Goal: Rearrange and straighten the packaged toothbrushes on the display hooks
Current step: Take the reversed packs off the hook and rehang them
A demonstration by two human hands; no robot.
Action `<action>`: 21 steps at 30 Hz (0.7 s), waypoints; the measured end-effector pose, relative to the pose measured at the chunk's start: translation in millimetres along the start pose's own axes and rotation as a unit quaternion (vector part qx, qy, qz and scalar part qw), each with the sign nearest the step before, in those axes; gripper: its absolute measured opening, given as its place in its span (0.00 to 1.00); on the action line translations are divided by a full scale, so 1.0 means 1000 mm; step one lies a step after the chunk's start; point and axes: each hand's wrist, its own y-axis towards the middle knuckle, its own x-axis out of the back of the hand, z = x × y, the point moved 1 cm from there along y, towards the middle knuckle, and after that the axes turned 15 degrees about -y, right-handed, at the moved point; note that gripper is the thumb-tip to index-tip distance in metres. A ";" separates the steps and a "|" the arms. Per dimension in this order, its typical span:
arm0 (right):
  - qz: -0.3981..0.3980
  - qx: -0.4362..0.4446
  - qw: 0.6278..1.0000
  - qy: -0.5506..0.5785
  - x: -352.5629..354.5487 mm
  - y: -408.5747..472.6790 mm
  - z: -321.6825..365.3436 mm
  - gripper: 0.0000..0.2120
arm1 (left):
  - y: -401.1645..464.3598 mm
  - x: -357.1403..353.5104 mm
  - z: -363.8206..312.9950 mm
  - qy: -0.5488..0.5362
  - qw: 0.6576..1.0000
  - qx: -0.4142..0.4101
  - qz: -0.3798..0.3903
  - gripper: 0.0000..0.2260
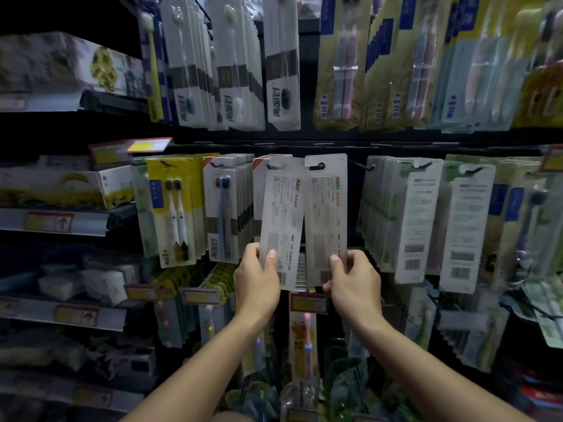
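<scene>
Across the whole view runs a dark display wall [335, 138] of hooks, its rows of carded toothbrushes hanging edge to edge with little gap between stacks. On the left, shelves [61, 222] with price strips carry boxed goods, blurred. At the middle row, a stack of grey-backed packs [234, 208] hangs just left of centre, and a thick stack of green-printed packs [405, 214] hangs to the right; a strip of bare dark backing shows between that stack and the centre cards. Two white toothbrush packs sit in the centre, backs facing out. The left pack [281, 223] tilts, its lower end swung leftward, its top edge overlapping the neighbour's. The right pack [326, 214] hangs straight with its hole on a black hook [316, 166]. Their inner edges touch near the top and part lower down. The left hand [259, 278] pinches the tilted pack's bottom, thumb on its face. The right hand [355, 277] pinches the straight pack's lower edge likewise. A red-and-yellow price tag [309, 303] sits just below both.
</scene>
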 end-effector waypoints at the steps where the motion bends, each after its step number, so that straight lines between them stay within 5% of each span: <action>1: 0.005 0.004 1.000 0.002 -0.004 -0.002 0.002 0.07 | 0.002 0.005 0.001 -0.001 1.000 0.003 -0.006 0.04; 21: 0.039 0.041 0.998 0.042 -0.074 -0.007 0.039 0.06 | 0.053 0.077 0.006 0.058 0.995 0.002 -0.079 0.04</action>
